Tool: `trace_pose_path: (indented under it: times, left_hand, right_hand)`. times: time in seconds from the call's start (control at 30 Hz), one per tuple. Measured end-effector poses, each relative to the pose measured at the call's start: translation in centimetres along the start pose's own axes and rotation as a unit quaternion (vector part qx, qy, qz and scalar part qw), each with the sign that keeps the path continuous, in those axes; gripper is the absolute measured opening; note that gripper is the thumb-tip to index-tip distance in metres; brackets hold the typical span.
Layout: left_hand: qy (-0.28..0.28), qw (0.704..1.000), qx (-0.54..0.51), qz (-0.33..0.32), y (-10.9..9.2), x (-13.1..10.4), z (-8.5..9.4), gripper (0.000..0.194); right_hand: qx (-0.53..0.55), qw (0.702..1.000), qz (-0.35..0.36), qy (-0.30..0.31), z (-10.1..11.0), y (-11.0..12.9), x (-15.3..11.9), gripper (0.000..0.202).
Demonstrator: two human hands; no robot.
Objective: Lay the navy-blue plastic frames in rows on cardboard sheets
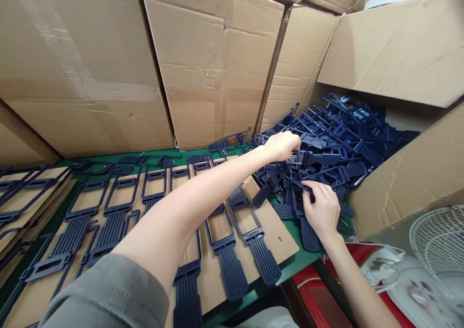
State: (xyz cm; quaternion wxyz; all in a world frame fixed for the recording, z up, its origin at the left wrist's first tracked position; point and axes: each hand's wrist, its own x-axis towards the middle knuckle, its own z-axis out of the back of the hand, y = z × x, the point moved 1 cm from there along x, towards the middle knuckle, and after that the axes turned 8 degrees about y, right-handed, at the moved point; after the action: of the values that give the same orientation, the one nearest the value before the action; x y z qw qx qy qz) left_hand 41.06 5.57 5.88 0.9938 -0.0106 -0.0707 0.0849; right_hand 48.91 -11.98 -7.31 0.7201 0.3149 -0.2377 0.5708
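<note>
A tangled pile of dark navy plastic frames (333, 139), some with ribbed paddle ends, lies at the right of the table. My left hand (283, 145) reaches across to the pile's near left side, its fingers curled down. What those fingers hold is hidden behind the hand. Just to the right and nearer me, my right hand (322, 208) pinches a dark plastic frame (306, 188) between thumb and fingers. A ribbed paddle (309, 233) sticks out below that hand; whether it belongs to the pinched frame, I cannot tell.
Similar frames (232, 270) lie in a row on a cardboard sheet (284, 238) over the green table (300, 265). Stacked sheets with frames stand at left. Large cardboard boxes (217, 67) wall the back; a cardboard flap (409, 173) bounds the pile. A white fan (440, 246) stands at right.
</note>
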Motion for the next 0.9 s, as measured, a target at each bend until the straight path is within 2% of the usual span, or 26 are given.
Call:
trace_pose_path:
  times: [0.13,0.23,0.4,0.47,0.6,0.73,0.9]
  left_hand:
    - [0.05,0.997,-0.012,-0.057,0.2,0.9,0.3,0.03]
    - [0.093,0.991,-0.007,-0.095,1.0,0.5,0.2,0.043]
    - [0.115,0.986,0.041,-0.112,1.6,-0.7,-0.6,0.061]
    - [0.117,0.981,0.086,-0.129,1.6,-0.8,-0.9,0.06]
    - [0.103,0.965,0.173,-0.167,1.6,-0.8,-1.2,0.045]
    - [0.067,0.955,0.177,-0.23,1.9,-1.0,-1.8,0.043]
    - [0.049,0.935,0.2,-0.289,2.6,-1.8,-2.8,0.039]
  right_hand:
    - [0.0,1.0,-0.008,-0.007,0.2,-0.1,0.0,0.023]
    - [0.002,1.0,-0.01,-0.009,0.2,-0.1,0.0,0.02]
    - [-0.011,1.0,-0.01,-0.005,0.1,-0.1,0.0,0.019]
    - [-0.017,1.0,-0.01,-0.006,0.0,-0.1,0.0,0.019]
    - [-0.034,0.999,-0.013,-0.012,-0.2,-0.3,0.0,0.018]
    - [-0.039,0.999,-0.018,-0.023,-0.2,-0.3,0.0,0.017]
    - [-0.045,0.998,-0.037,-0.039,-0.3,-0.2,-0.1,0.017]
